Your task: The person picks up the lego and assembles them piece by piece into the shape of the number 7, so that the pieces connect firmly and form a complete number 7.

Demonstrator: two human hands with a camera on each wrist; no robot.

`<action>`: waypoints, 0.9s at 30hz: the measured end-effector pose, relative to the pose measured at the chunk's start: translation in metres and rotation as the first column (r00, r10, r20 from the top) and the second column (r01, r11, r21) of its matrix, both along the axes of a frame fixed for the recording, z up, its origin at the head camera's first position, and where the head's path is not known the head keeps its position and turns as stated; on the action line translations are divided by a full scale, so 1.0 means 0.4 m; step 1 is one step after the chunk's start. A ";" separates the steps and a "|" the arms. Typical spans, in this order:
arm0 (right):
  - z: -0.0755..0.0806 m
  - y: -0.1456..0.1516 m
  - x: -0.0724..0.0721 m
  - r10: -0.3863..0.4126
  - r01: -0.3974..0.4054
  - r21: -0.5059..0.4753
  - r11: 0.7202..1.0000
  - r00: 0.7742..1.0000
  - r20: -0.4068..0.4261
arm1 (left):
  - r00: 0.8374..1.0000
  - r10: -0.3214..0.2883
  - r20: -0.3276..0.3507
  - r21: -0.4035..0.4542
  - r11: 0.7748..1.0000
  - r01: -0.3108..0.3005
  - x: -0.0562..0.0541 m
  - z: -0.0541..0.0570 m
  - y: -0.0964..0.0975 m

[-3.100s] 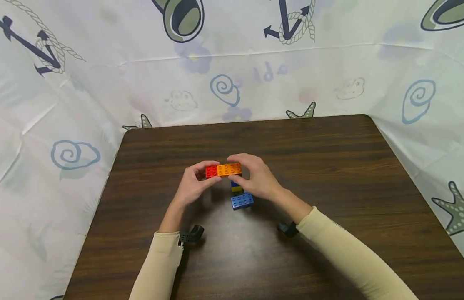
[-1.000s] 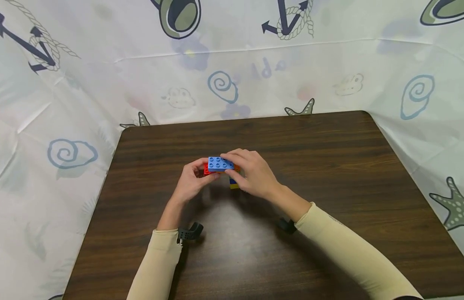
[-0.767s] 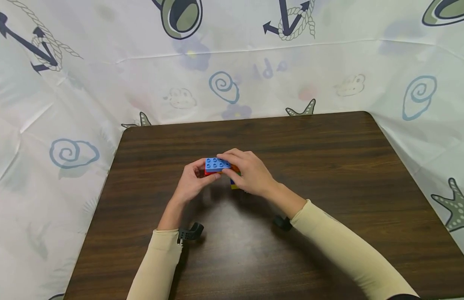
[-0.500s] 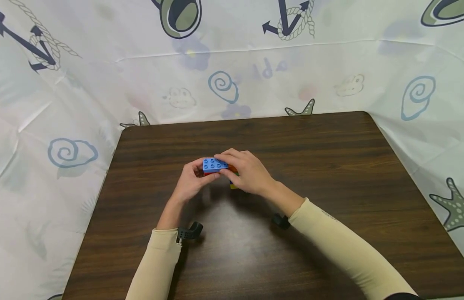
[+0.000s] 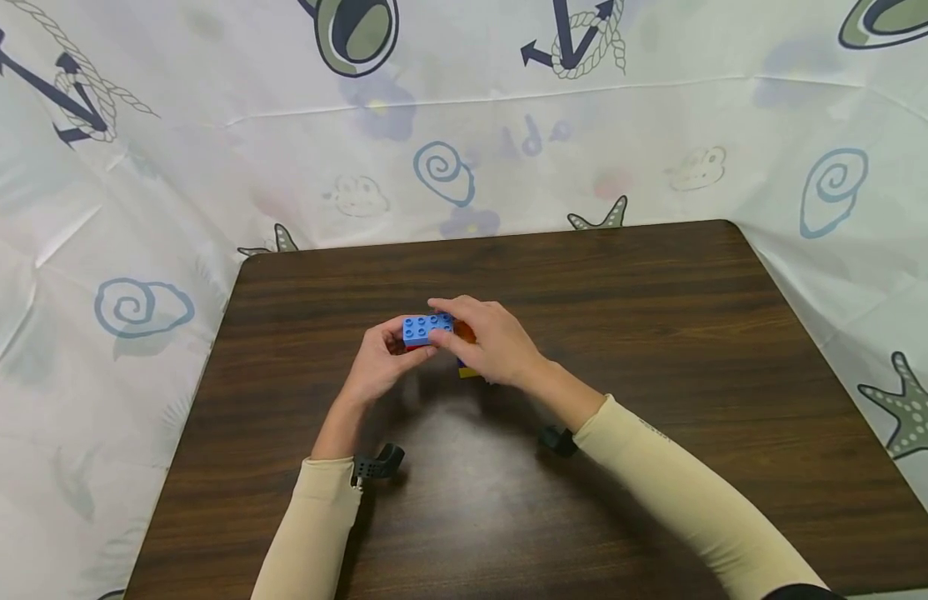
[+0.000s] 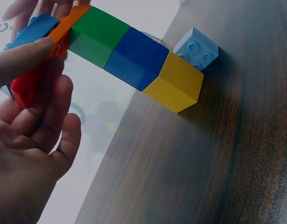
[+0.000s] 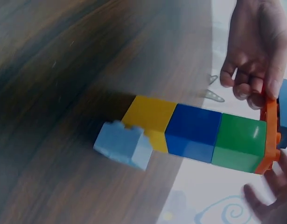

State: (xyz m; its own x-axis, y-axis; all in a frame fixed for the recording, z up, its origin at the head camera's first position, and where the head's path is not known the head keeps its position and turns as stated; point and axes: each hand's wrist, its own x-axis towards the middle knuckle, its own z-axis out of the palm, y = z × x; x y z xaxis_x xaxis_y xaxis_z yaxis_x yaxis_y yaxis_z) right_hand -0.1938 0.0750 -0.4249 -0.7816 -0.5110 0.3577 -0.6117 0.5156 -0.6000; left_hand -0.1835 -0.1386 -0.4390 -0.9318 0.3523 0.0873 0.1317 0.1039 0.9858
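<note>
My left hand (image 5: 377, 362) pinches the red brick (image 6: 29, 84) between thumb and fingers, beside the top of a small brick tower. Yellow (image 6: 176, 84), dark blue (image 6: 136, 58) and green (image 6: 99, 37) bricks form the tower, topped by an orange piece (image 7: 271, 135) that reaches out to the left. A blue eight-stud brick (image 5: 415, 331) sits over the red one, mostly covering it in the head view. My right hand (image 5: 497, 342) is around the blue brick's right end, thumb over its front and index finger raised off the back; its fingers look spread and blurred in the right wrist view.
A light blue brick (image 6: 197, 49) lies close against the tower's foot, mostly hidden by the right hand in the head view. The dark wooden table (image 5: 464, 517) is backed by a printed white cloth (image 5: 509, 167).
The blue brick has gone from the table in front of the tower to its top, then left over the red brick. The right hand's index finger has just lifted off it.
</note>
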 end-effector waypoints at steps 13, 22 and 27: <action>-0.015 -0.008 -0.019 -0.004 0.059 -0.111 0.992 0.897 0.442 | 1.000 0.004 0.020 -0.013 1.000 -0.004 -0.026 -0.055 -0.014; -0.011 -0.013 -0.027 0.037 0.074 -0.190 0.979 0.852 0.523 | 0.996 0.021 0.090 0.052 0.998 -0.026 -0.027 -0.034 -0.009; -0.003 -0.016 -0.033 0.068 0.073 -0.221 0.972 0.819 0.570 | 0.995 0.030 0.092 0.072 0.997 -0.037 -0.029 -0.026 -0.004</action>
State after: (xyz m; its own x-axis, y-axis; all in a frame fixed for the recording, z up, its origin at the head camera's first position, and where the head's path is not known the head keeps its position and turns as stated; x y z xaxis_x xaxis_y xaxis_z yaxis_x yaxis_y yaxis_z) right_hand -0.2070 0.0687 -0.4262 -0.8811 -0.4705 -0.0490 -0.1219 0.3260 -0.9375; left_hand -0.1950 -0.1403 -0.4494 -0.9482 0.3165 0.0264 0.0391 0.0338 0.9987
